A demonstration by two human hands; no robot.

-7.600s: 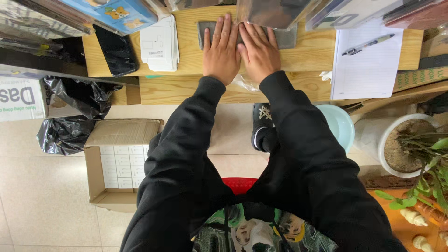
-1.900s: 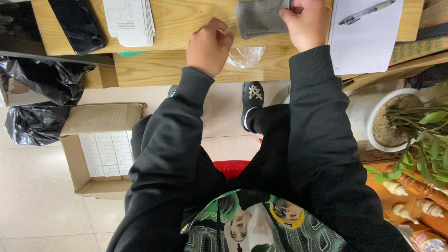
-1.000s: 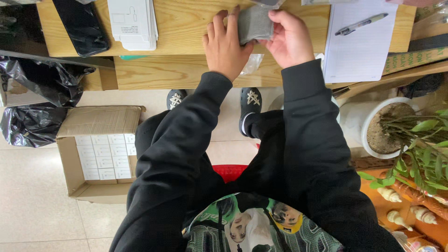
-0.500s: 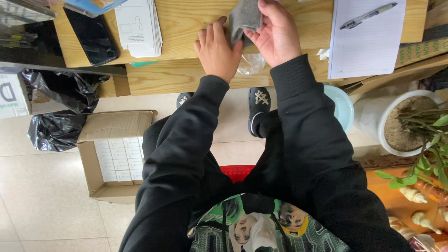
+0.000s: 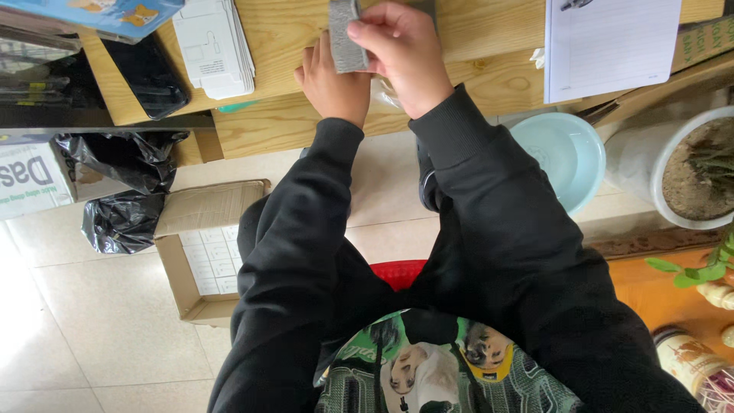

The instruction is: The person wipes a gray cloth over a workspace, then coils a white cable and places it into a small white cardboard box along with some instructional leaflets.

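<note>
Grey folded cloth [image 5: 345, 37] pinched in right hand [image 5: 403, 57], over wooden desk [image 5: 489, 73] at 12 o'clock.
Left hand [image 5: 332, 80] flat beneath, fingers extended (grip looks light); cloth could slip or unfold toward clear wrapper [image 5: 384, 93] by the desk edge.

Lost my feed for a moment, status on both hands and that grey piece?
Right hand pinching grey folded piece, held upright over wooden table. Left hand flat behind it, touching. Nothing in the way.
</note>
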